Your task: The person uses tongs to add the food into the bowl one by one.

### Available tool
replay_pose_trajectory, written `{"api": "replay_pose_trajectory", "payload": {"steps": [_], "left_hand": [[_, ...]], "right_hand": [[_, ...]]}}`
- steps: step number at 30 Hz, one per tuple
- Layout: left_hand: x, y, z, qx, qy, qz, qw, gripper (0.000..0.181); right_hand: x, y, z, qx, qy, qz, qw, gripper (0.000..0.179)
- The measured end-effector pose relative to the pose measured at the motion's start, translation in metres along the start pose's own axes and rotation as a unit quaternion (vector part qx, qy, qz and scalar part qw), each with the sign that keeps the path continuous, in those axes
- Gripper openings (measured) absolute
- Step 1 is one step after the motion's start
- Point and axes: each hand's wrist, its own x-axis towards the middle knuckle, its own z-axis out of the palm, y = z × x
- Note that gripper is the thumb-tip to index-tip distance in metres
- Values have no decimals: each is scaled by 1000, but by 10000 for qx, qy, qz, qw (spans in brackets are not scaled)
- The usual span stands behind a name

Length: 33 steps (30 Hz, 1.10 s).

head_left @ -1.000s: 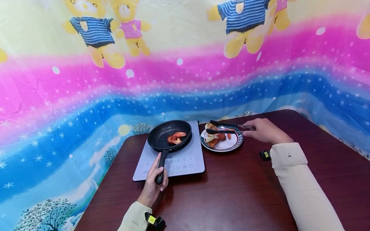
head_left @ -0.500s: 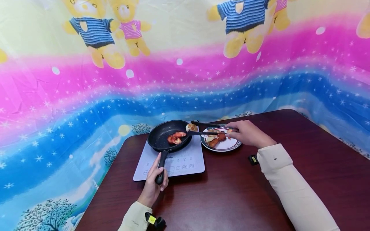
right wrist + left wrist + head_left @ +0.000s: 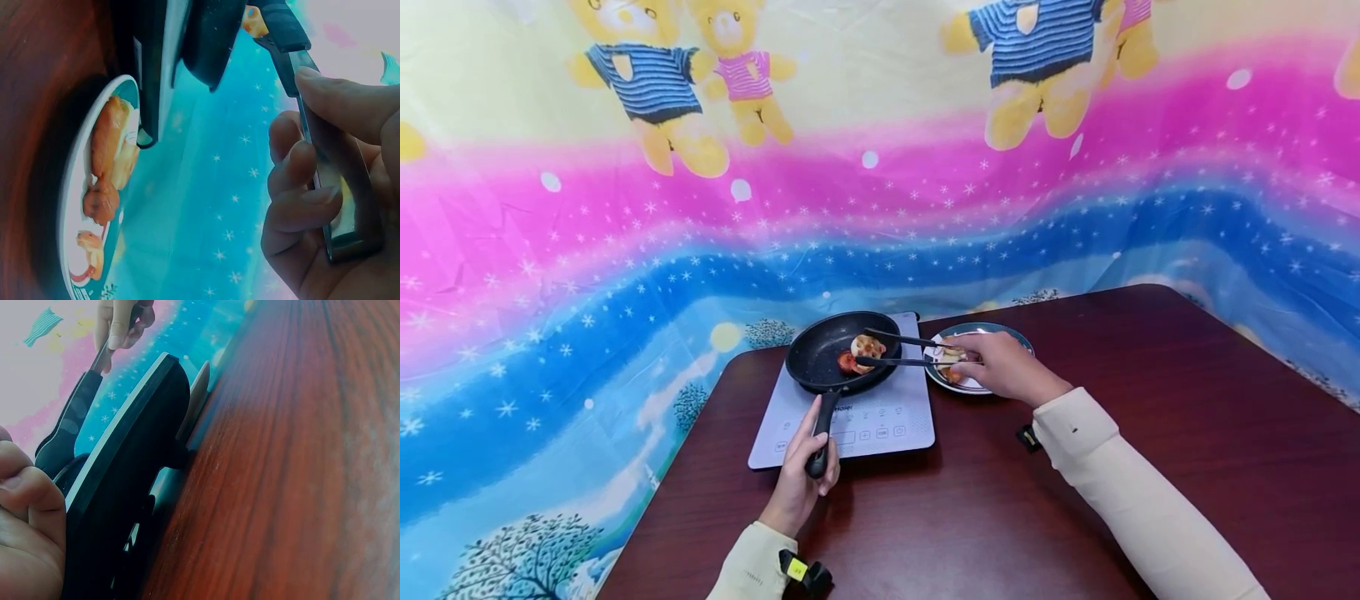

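My left hand (image 3: 805,475) grips the black handle (image 3: 825,425) of a frying pan (image 3: 812,354), which sits on a white induction cooktop (image 3: 880,446). With my right hand (image 3: 1003,364) I hold metal tongs (image 3: 910,362) with black tips, thumb on one arm and fingers curled round the other. Between the tips, over the pan, is a round whitish food piece (image 3: 868,346) with browned spots; its exact kind is unclear. Under it lies reddish shrimp (image 3: 847,362), partly hidden. In the right wrist view several browned food pieces (image 3: 109,140) lie on a plate (image 3: 67,206).
The plate (image 3: 1026,343) stands just right of the cooktop, partly behind my right hand. Everything rests on a dark red-brown wooden table (image 3: 970,517). A printed curtain with bears (image 3: 647,83) hangs behind the table's far edge.
My right hand has moved left with the tongs, carrying the whitish food piece from the plate to over the pan. My left hand keeps its hold on the handle.
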Motion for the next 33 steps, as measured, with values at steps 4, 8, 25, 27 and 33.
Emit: {"api": "replay_pose_trajectory", "payload": {"steps": [4,8,25,27,33], "left_hand": [[0,0,0,29,3,-17,10000,64],[0,0,0,47,19,-13,10000,65],[0,-1,0,72,-7,50,10000,64],[0,-1,1,66,5,27,10000,64],[0,0,0,63,8,-24,10000,65]], "right_hand": [[-1,-2,2,5,42,-3,10000,45],[-1,-1,2,-63,-48,54,10000,43],[-2,10,-5,210,-847,192,9960,30],[-2,11,-7,259,-958,199,9949,30],[-4,14,-11,408,-1105,206,9928,34]]}}
